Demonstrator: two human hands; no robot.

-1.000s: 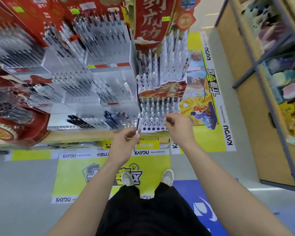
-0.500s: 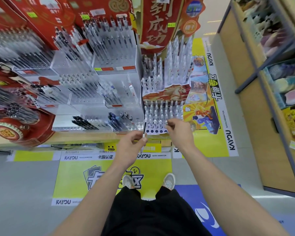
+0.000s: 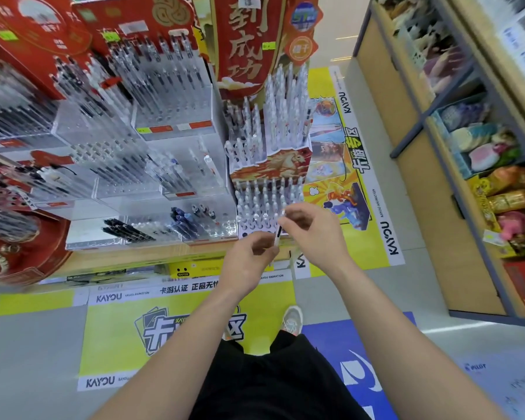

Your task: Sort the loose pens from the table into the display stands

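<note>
White pen (image 3: 277, 236) half-hidden between hands (image 3: 315, 237)

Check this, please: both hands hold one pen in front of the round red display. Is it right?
Not quite. The head view shows the left hand and right hand holding the pen in front of the white stand of upright pens; the round red display sits far to the left.
</note>
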